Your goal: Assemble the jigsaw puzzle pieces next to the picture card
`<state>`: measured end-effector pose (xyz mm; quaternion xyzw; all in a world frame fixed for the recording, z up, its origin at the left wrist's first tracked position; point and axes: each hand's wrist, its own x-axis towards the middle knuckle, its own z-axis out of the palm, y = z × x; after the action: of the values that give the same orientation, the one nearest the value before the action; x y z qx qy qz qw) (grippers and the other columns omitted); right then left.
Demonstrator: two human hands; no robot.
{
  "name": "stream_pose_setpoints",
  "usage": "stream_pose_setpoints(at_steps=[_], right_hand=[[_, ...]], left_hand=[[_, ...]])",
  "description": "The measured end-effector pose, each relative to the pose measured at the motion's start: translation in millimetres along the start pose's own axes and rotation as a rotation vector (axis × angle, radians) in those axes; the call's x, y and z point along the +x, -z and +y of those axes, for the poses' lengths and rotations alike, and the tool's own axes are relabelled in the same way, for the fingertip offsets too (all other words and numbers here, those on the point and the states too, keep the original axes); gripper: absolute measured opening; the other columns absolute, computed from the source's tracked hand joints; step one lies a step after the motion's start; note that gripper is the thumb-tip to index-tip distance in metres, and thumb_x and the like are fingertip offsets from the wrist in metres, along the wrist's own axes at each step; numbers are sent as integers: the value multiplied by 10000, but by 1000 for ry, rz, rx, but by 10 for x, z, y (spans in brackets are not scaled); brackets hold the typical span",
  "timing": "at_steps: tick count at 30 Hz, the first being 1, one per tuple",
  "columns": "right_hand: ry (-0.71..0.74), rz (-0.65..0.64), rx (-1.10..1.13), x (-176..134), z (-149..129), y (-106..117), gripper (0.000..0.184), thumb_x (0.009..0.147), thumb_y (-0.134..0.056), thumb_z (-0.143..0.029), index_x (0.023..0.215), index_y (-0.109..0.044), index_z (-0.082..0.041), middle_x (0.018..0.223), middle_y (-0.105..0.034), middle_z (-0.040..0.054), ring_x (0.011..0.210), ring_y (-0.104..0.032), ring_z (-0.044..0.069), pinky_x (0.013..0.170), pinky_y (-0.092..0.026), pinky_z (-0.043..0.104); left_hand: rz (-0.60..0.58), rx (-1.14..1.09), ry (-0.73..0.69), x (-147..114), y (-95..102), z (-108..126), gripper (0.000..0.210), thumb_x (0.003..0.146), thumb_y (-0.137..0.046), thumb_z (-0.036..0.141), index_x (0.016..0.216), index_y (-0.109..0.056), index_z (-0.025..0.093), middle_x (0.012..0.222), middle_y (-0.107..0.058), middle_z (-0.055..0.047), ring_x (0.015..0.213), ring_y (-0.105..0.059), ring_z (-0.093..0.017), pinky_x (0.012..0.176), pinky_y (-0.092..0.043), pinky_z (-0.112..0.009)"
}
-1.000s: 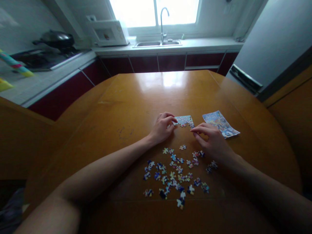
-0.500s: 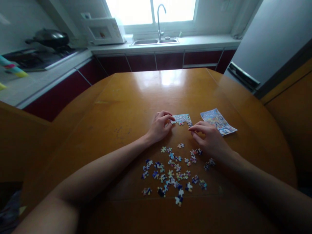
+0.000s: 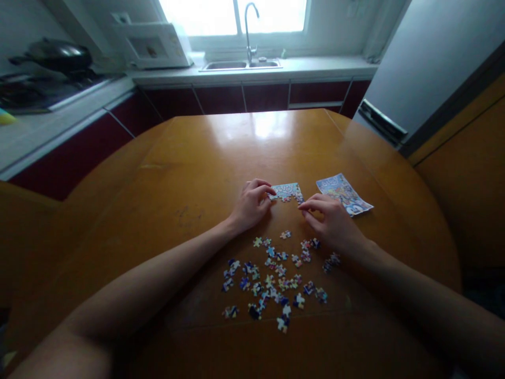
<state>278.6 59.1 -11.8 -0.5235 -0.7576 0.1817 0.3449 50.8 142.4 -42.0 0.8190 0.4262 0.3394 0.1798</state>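
Fingers (image 3: 263,183) of the left hand (image 3: 251,204) are bent over the left end of the joined part of the puzzle (image 3: 286,190), with the thumb below them; it is not possible to tell whether they pinch the edge or only rest on it. On the other side, the right hand (image 3: 332,217) has its thumb and forefinger close together, and its fingertips are at the lower right corner of the joined part. Whether a piece is between these fingertips, I cannot tell, because it is too small.

The joined part lies flat on the wooden table (image 3: 213,158), between the two hands. Its upper edge is straight, its lower edge is toothed, and on the right side it reaches down further.

Nearer to the person, many loose pieces (image 3: 270,280) lie scattered between the forearms. One small piece (image 3: 286,235) lies somewhat apart, on the side toward the joined part. Just behind the right hand is a printed sheet (image 3: 347,195), partly covered by this hand.

Beyond the table stand a sink (image 3: 226,65) with a tall faucet (image 3: 248,39), and at the right a refrigerator (image 3: 430,58).
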Motion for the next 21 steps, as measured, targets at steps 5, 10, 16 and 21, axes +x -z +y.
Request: stream_pose_setpoints(at_steps=[5, 10, 16, 21], right_hand=[[-53, -108, 26, 66, 18, 161, 126, 876, -624, -162, 899, -747, -175, 843, -702, 49, 733, -602, 156, 698, -474, 303], [-81, -201, -19, 123, 83, 333, 122, 866, -637, -179, 843, -757, -173, 741, -695, 29, 654, -571, 136, 626, -429, 287], [-100, -272, -27, 105, 30, 365, 101, 842, -658, -153, 818, -756, -165, 746, -697, 32, 666, -590, 132, 636, -433, 273], [-82, -283, -51, 81, 3, 373, 106, 838, -654, -138, 831, -756, -168, 787, -705, 38, 698, -605, 134, 673, -444, 268]], left_hand=[[-7, 3, -15, 6, 5, -18, 201, 853, -597, 68, 917, -711, 222, 1074, -644, -47, 1065, -560, -228, 995, -448, -449], [-13, 8, -21, 4, 1, -37, 209, 860, -588, 65, 926, -712, 219, 1081, -642, -45, 1075, -552, -228, 991, -448, -443], [-19, 1, -28, 10, 9, -40, 214, 860, -574, 62, 926, -709, 213, 1090, -640, -48, 1085, -553, -226, 996, -447, -443], [-21, 2, -32, 20, 21, -29, 201, 865, -565, 84, 918, -708, 215, 1084, -646, -52, 1076, -557, -229, 991, -451, -450]])
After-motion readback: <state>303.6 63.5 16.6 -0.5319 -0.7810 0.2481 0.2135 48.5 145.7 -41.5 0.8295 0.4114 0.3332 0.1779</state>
